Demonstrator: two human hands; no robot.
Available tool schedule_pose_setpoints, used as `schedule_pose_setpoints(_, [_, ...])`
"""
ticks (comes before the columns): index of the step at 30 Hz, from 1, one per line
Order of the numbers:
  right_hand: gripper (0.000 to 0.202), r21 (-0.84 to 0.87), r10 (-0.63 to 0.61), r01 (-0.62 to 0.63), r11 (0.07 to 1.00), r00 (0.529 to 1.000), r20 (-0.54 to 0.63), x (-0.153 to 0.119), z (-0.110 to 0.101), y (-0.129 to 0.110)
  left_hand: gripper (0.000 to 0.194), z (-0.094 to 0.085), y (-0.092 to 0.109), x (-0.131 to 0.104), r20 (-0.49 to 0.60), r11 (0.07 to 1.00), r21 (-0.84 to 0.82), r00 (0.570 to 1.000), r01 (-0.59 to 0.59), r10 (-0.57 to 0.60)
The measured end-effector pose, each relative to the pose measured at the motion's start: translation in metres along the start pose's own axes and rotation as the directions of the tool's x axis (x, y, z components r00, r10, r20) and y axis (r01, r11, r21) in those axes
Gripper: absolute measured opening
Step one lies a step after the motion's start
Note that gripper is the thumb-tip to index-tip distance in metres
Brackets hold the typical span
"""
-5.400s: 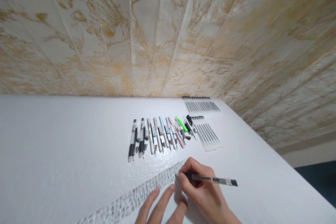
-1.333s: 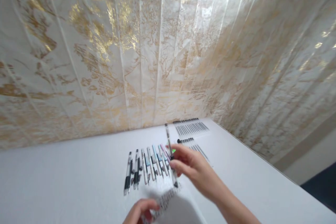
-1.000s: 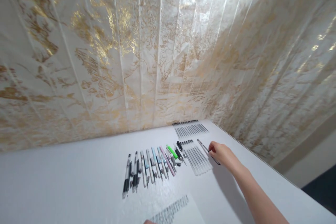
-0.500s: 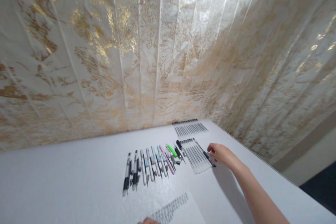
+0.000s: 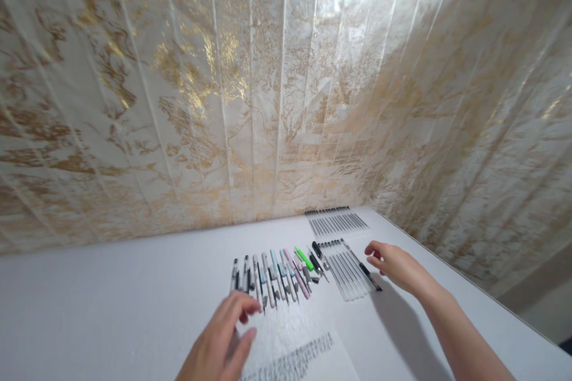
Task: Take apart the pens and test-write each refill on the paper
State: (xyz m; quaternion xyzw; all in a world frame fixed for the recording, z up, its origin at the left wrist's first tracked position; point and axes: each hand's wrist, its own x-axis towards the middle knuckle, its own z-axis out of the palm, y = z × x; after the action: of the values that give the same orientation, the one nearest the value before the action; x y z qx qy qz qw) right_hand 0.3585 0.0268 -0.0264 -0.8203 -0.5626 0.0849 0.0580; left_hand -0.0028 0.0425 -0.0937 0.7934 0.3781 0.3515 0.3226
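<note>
A white table (image 5: pixel 111 309) fills the lower half of the frame, below a wall covering (image 5: pixel 250 101) patterned in white and gold. At the lower right, your right hand (image 5: pixel 395 265) is beside a slim black pen (image 5: pixel 361 265), near it but apart. Its fingers are loosely curled, their grip free of the pen, which lies slanting on the tabletop, dark end toward the bottom of the frame.

Just left of that pen lies a row of clear refills (image 5: pixel 346 274) with black ends; a second batch of refills (image 5: pixel 337 223) is above, near the wall.

Your left hand (image 5: pixel 223 333) hangs at the lower centre-left, thumb and fingers parted and grasping nothing. It hides the lower ends of two clear pens (image 5: pixel 241 274); you cannot tell from this angle whether it touches them. Rightward from these run white pens (image 5: pixel 269 280), pale blue pens (image 5: pixel 277 266), a pink pen (image 5: pixel 296 274) and a bright green pen (image 5: pixel 304 259). Handwritten paper (image 5: pixel 308 363) lies at the bottom centre, partly cut off by the frame.
</note>
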Motion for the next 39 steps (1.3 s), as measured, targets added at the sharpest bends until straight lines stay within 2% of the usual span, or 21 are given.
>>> schedule_pose_setpoints(1, [0.023,0.009,-0.014,0.015,1.000,1.000,-0.009,-0.002,-0.002,-0.002,0.018,-0.009,-0.003,0.011,-0.040,0.992,0.116,0.998,0.046,-0.041])
schedule_pose_setpoints(3, [0.022,0.025,-0.042,0.043,0.999,0.999,-0.022,-0.004,-0.003,-0.007,0.025,-0.023,-0.013,0.033,-0.028,0.915,0.380,0.991,0.133,-0.133])
schedule_pose_setpoints(6, [0.021,0.045,-0.081,0.082,0.996,0.996,-0.035,-0.007,-0.004,-0.011,0.030,-0.027,-0.028,0.059,-0.039,0.852,0.492,0.982,0.180,-0.185])
schedule_pose_setpoints(9, [0.021,0.051,-0.100,0.103,0.993,0.993,-0.054,-0.010,-0.005,-0.008,0.032,-0.021,-0.030,0.069,-0.022,0.796,0.572,0.974,0.197,-0.225])
schedule_pose_setpoints(13, [0.021,0.051,-0.102,0.106,0.993,0.992,-0.072,-0.010,-0.008,-0.002,0.033,-0.017,-0.016,0.069,0.004,0.717,0.665,0.960,0.208,-0.281])
schedule_pose_setpoints(17, [0.020,0.055,-0.113,0.118,0.992,0.991,-0.077,-0.008,-0.008,-0.001,0.034,-0.022,-0.010,0.066,0.021,0.651,0.726,0.940,0.220,-0.342])
schedule_pose_setpoints(21, [0.020,0.057,-0.118,0.122,0.991,0.990,-0.072,-0.011,-0.009,-0.005,0.037,-0.031,-0.017,0.057,0.023,0.613,0.759,0.932,0.219,-0.361])
schedule_pose_setpoints(25, [0.020,0.065,-0.154,0.158,0.985,0.986,-0.064,-0.016,-0.010,-0.017,0.043,-0.039,-0.029,0.042,-0.021,0.590,0.773,0.938,0.236,-0.347])
schedule_pose_setpoints(30, [0.018,0.122,-0.288,0.293,0.948,0.956,-0.054,-0.031,-0.004,-0.052,0.036,-0.055,-0.035,0.031,-0.034,0.638,0.733,0.949,0.237,-0.313])
schedule_pose_setpoints(32, [0.018,0.240,-0.394,0.397,0.886,0.917,-0.059,-0.041,0.003,-0.072,0.027,-0.060,-0.028,0.027,-0.008,0.681,0.697,0.953,0.223,-0.304])
schedule_pose_setpoints(34, [0.020,0.404,-0.501,0.483,0.777,0.863,-0.066,-0.054,0.012,-0.095,0.018,-0.059,-0.016,0.020,0.061,0.770,0.610,0.957,0.189,-0.284])
schedule_pose_setpoints(35, [0.021,0.482,-0.545,0.506,0.715,0.836,-0.069,-0.061,0.017,-0.108,0.015,-0.055,-0.008,0.014,0.114,0.829,0.534,0.958,0.163,-0.262])
schedule_pose_setpoints(37, [0.021,0.608,-0.599,0.520,0.600,0.796,-0.089,-0.074,0.028,-0.131,0.012,-0.041,0.006,0.002,0.224,0.959,0.246,0.954,0.143,-0.199])
schedule_pose_setpoints(39, [0.020,0.702,-0.646,0.514,0.493,0.757,-0.101,-0.085,0.039,-0.150,0.016,-0.024,0.017,-0.009,0.205,0.994,0.008,0.973,0.107,-0.106])
